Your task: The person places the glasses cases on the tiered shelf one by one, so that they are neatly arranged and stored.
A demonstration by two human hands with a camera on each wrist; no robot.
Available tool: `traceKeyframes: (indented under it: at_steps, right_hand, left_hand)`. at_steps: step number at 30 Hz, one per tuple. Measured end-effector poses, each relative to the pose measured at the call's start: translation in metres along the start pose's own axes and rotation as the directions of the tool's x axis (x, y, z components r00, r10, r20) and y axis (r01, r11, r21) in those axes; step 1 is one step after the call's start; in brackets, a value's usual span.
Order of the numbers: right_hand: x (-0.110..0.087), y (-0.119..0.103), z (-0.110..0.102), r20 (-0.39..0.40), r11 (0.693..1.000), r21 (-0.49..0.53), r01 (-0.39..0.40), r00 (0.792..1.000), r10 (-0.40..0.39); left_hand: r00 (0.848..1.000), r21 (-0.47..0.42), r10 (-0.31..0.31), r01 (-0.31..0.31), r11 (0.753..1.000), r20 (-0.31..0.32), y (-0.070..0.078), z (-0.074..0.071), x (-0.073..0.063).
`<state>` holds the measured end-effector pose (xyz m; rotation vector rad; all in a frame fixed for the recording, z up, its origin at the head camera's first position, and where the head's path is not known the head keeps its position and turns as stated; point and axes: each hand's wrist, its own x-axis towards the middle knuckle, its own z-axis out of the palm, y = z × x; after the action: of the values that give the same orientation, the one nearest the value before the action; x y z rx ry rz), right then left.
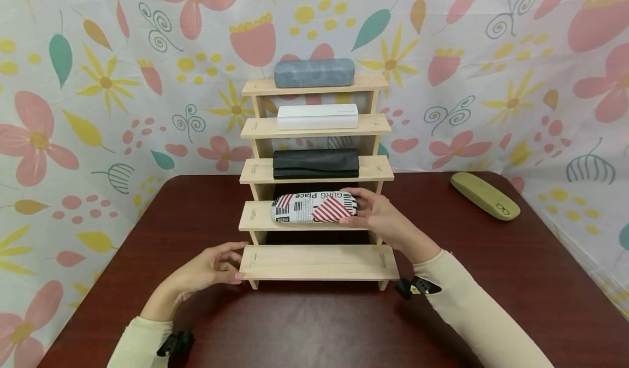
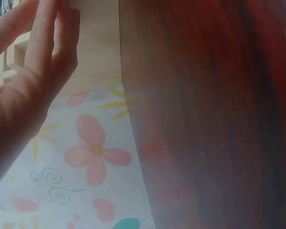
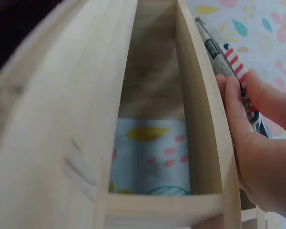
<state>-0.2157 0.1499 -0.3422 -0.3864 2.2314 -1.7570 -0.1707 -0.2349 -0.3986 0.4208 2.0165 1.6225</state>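
A glasses case with newspaper print and red stripes (image 1: 314, 207) lies on the second step from the bottom of a wooden stepped rack (image 1: 319, 261). My right hand (image 1: 378, 215) grips its right end, thumb in front and fingers behind; the right wrist view shows the right hand (image 3: 262, 138) holding the printed case (image 3: 229, 62) against the step. At the left end of the lowest step, my left hand (image 1: 211, 269) touches the board's edge with loosely bent fingers. In the left wrist view the left hand's fingers (image 2: 40, 43) are extended and hold nothing.
Higher steps carry a black case (image 1: 316, 163), a white case (image 1: 317, 117) and a blue-grey case (image 1: 314, 73), one per step. A green glasses case (image 1: 485, 196) lies on the dark red table (image 1: 314, 324) at right. A flowered cloth (image 1: 147, 84) hangs behind.
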Motion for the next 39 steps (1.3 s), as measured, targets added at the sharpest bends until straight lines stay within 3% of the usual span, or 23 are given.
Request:
traceKeyframes:
  at_steps: [7, 13, 18, 29, 39]
  right_hand:
    - [0.002, -0.004, -0.006, 0.031, 0.995, -0.091, 0.035, 0.999, -0.032]
    - [0.003, -0.009, -0.01, 0.015, 0.958, -0.286, 0.031, 0.999, -0.028]
    - [0.001, -0.01, -0.015, 0.031, 0.941, -0.336, 0.04, 0.999, -0.031]
    - [-0.014, -0.001, -0.042, 0.043, 0.976, -0.212, 0.057, 0.998, -0.049]
    - [-0.038, 0.01, -0.088, -0.1, 0.969, -0.199, 0.144, 0.981, -0.166]
  left_hand:
    - [1.0, 0.001, 0.001, -0.001, 1.0, 0.001, 0.0, -0.001, 0.0]
    - [1.0, 0.001, 0.002, -0.002, 1.0, 0.006, 0.0, -0.001, 0.0]
    - [1.0, -0.004, 0.003, -0.003, 1.0, 0.012, -0.001, -0.001, 0.001]
    - [1.0, 0.002, 0.007, -0.007, 1.0, 0.012, -0.001, -0.002, 0.0]
    - [1.0, 0.008, 0.008, -0.008, 1.0, 0.011, -0.001, -0.003, 0.001]
